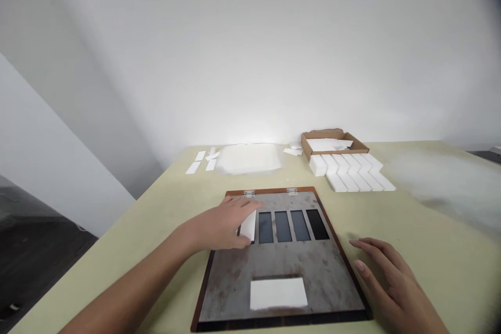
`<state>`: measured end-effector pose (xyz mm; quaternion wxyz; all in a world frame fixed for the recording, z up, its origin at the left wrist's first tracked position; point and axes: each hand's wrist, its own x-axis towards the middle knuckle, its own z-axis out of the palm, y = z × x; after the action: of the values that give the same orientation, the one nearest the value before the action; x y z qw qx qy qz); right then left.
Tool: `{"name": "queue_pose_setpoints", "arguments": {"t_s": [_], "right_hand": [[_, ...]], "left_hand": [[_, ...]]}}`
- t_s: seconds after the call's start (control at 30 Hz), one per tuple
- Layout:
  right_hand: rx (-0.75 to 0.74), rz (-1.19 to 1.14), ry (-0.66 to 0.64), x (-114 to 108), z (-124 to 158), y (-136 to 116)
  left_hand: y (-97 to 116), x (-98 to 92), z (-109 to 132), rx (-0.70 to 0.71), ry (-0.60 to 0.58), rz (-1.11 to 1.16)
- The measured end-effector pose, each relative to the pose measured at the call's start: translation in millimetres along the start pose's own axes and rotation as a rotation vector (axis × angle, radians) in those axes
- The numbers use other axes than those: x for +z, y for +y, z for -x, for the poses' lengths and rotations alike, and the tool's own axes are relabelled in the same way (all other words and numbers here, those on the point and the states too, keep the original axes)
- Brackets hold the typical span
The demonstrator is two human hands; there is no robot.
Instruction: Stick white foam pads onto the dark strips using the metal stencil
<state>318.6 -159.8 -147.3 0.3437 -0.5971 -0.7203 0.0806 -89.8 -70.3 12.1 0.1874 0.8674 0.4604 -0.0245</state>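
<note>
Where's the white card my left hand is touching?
In the head view, the white card is just left of centre, between the left hand's thumb and fingers, at the left end of the grey plate's slot row.

A left hand (230, 222) spans a white strip (248, 228) at the leftmost slot of a hinged board (230, 282) on a pale table (168, 229), its fingers (252, 204) at the far end and thumb at the near; whether the strip is fully seated is unclear. Four dark slots (283, 226) line up to its right. A white card (278, 294) lies near the board's front edge. At right, an empty right hand (395, 287) hovers beside the board. Behind, white stacks (352, 172) stand before a cardboard box (307, 146) holding white pieces (326, 144).
</note>
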Motion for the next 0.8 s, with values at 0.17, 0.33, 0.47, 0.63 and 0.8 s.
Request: {"name": "queue_pose_setpoints", "arguments": {"t_s": [0.17, 0.33, 0.47, 0.63, 0.8], "right_hand": [[-0.026, 0.014, 0.016, -0.7, -0.6, -3.2], [-0.016, -0.001, -0.004, 0.3, -0.5, -1.6], [-0.031, -0.016, 0.013, 0.5, -0.1, -1.8], [-0.03, -0.017, 0.02, -1.0, -0.4, -4.8], [-0.032, 0.002, 0.01, -1.6, -1.2, -3.6]], "left_hand": [[2.5, 2.8, 0.1, -0.004, 0.011, 0.021], [9.5, 0.7, -3.3, -0.03, 0.022, 0.041], [16.5, 4.3, -12.5, -0.013, 0.015, 0.044], [9.7, 11.7, -14.4, 0.052, 0.023, 0.041], [-3.1, 17.8, -8.0, 0.077, 0.052, 0.055]]}}
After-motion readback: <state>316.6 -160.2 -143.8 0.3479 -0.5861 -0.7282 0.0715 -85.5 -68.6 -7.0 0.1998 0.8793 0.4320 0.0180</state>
